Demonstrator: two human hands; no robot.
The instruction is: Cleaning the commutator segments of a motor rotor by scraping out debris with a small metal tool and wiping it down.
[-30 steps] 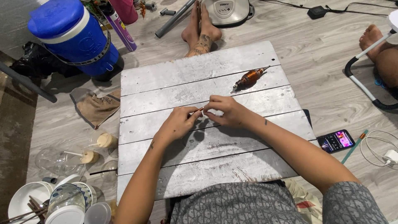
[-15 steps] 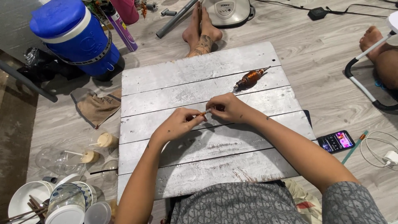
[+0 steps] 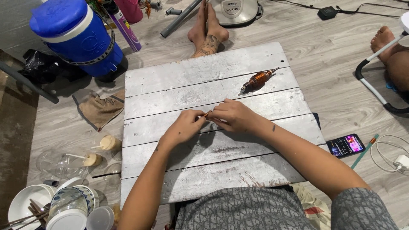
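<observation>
Head view, left hand (image 3: 184,127) and right hand (image 3: 232,116) fingers pinching thin copper-tipped rod (image 3: 207,113) above grey plank surface (image 3: 191,74), copper coil (image 3: 257,80) well apart.

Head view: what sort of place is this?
Probably a home floor used as a workspace: a grey plank board on wood-look flooring, a blue cooler jug, used bowls, bare feet nearby.

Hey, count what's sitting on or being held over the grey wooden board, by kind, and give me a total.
Hands: 2, the left hand and the right hand, meeting over the board.
Thin orange-tipped pieces pinched between the fingers: 1, the small piece.
Copper wire coils: 1, the copper coil lying apart from both hands.
Total: 4.
</observation>
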